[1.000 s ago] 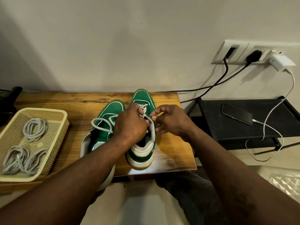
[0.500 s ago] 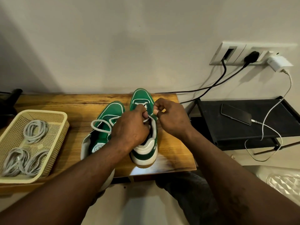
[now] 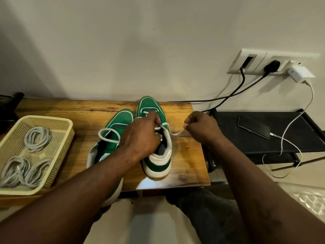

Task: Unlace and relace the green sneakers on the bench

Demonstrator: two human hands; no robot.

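Observation:
Two green sneakers with white trim stand side by side on the wooden bench (image 3: 84, 111), toes toward the wall. My left hand (image 3: 140, 136) lies over the tongue of the right sneaker (image 3: 158, 159), its fingers pinching the white lace at the eyelets. My right hand (image 3: 200, 127) is to the right of that shoe, fingers curled round the lace end (image 3: 177, 133), which runs taut from the shoe. The left sneaker (image 3: 116, 124) is partly under my left forearm, with a loose lace loop (image 3: 105, 136) on top.
A cream plastic basket (image 3: 58, 143) with several coiled grey laces sits at the bench's left end. Right of the bench is a black shelf (image 3: 281, 143) holding a phone (image 3: 253, 126) on a white charger cable. Black cables run to a wall socket (image 3: 263, 63).
My right hand has moved out to the right, away from the shoe, drawing the lace end with it. My left hand stays on the right sneaker's eyelets.

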